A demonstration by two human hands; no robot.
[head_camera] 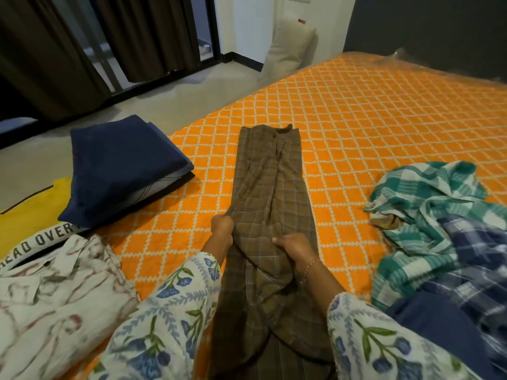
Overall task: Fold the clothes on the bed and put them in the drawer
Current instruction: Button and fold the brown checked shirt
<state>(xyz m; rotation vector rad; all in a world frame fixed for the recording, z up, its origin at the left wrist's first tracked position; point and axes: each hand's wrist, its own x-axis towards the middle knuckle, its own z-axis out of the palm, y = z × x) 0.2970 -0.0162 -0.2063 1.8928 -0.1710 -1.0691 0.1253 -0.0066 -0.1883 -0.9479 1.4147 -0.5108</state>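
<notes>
Even, moderately bright indoor light, apparently from overhead, falls on the orange bedspread (356, 127). Soft shadows lie beside the folded navy stack (123, 165). The curtains (55, 50) and far wall are dim. Wide-angle distortion bends the edges; the checked cloths (444, 229) at right are motion-blurred.

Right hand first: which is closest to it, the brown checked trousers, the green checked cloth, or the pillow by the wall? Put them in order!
From the right hand:
1. Brown checked trousers, gripped in that hand, middle of the bed.
2. Green checked cloth, crumpled on the right.
3. Pillow, leaning by the far wall, off the bed.
</notes>
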